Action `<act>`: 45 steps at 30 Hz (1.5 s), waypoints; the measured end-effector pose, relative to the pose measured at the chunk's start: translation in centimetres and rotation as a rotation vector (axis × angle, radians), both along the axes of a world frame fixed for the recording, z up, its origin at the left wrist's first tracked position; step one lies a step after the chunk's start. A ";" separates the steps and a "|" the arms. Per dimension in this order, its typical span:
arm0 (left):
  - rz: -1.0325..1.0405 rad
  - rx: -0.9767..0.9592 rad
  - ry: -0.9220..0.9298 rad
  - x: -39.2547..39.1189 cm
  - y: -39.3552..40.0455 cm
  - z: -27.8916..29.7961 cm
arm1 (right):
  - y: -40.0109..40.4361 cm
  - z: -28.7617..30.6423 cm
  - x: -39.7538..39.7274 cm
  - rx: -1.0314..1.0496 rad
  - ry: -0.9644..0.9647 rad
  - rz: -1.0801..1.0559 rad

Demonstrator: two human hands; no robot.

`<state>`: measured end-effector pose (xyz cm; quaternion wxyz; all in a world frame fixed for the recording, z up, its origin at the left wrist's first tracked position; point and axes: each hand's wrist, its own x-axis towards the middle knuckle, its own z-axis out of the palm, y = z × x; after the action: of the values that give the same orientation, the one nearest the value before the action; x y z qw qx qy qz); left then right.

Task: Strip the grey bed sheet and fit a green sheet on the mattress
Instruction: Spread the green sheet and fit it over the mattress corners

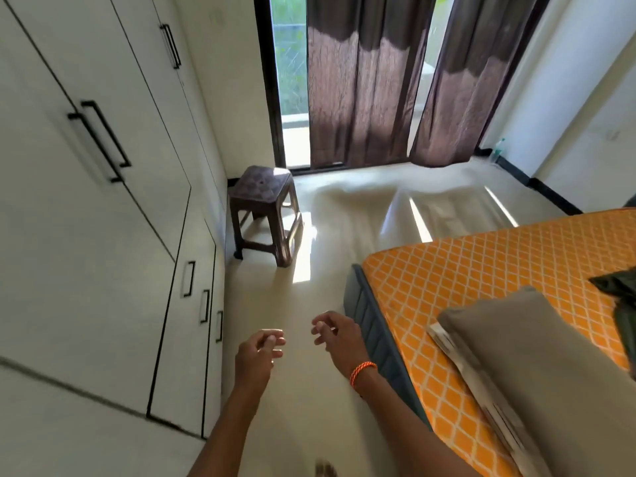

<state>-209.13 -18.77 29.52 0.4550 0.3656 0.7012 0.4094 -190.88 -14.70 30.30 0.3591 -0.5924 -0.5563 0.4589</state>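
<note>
In the head view, the mattress (481,270) is seen bare, its orange diamond-patterned top uncovered and its dark blue side (364,304) exposed, so the stripping step is judged to be done. A folded grey sheet (537,366) is laid on the near part of the mattress with a folded newspaper (457,352) just beside it, and a dark green cloth (619,290), probably the green sheet, is cut off by the right edge of the picture.

The left hand (258,352) and the right hand (335,333) are held out over the floor (309,304) beside the bed, fingers loosely curled, and nothing is held in either grip. An orange thread band (361,371) is worn on the right wrist.

The fitting step is judged to be in hand. For the next move, the green cloth would have to be reached, unfolded and spread, and the grey sheet cleared away.

The long axis of the mattress is seen to run from lower right toward the upper left, its near corner pointing toward the stool (265,215) and the curtains (361,80).
</note>
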 end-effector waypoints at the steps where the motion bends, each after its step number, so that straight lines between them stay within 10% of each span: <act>1: 0.008 -0.002 -0.005 -1.4 2.9 0.1 | 3.2 0.2 -1.2 -0.010 0.011 0.001; 20: -0.183 -0.156 -0.021 -14.8 53.0 -3.0 | 49.5 0.0 -10.1 -0.075 0.249 -0.417; 45: -0.531 -0.152 -0.019 7.3 114.2 0.3 | 103.9 2.6 9.3 -0.036 0.218 -0.664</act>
<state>-201.80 95.46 29.80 0.5790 0.4976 0.6052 0.2255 -181.58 89.23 32.91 0.5355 -0.6949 -0.2833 0.3875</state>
